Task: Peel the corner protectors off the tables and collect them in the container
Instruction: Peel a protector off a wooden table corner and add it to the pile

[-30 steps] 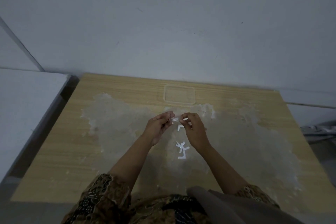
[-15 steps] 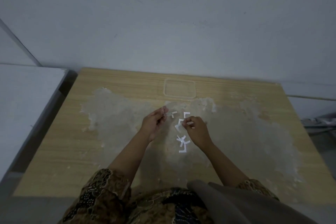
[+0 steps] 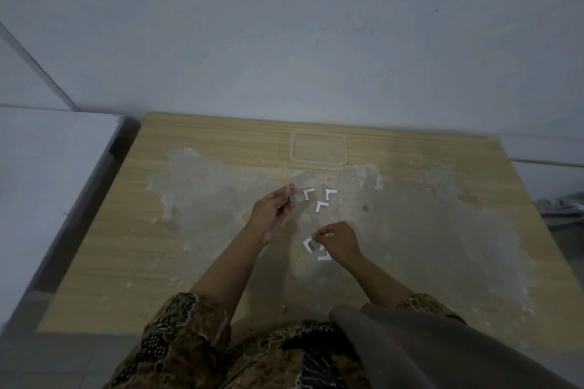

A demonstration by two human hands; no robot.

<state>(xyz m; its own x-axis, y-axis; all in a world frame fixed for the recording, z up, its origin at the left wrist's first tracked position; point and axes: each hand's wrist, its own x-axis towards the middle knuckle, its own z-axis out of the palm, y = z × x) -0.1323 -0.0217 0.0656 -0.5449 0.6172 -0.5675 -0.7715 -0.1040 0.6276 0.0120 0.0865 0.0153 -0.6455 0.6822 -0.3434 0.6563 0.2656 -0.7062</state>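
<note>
My left hand (image 3: 273, 210) pinches a small clear corner protector (image 3: 298, 197) just above the wooden table (image 3: 202, 262). Beside it lie three white L-shaped pieces (image 3: 321, 206) on the worn patch of the tabletop. My right hand (image 3: 338, 240) sits nearer to me with its fingers curled over a second cluster of white L-shaped pieces (image 3: 309, 246); whether it pinches one I cannot make out. A clear square container (image 3: 319, 163) stands at the far middle of the table, and I see nothing inside it.
A grey wall rises right behind the table. A white surface (image 3: 47, 183) adjoins the table on the left with a dark gap between. At the right edge lies some grey clutter (image 3: 559, 207) on the floor.
My hands have come apart. The right hand moved toward me to the nearer cluster of pieces, while the left stayed put with the clear protector. White pieces now lie loose between them.
</note>
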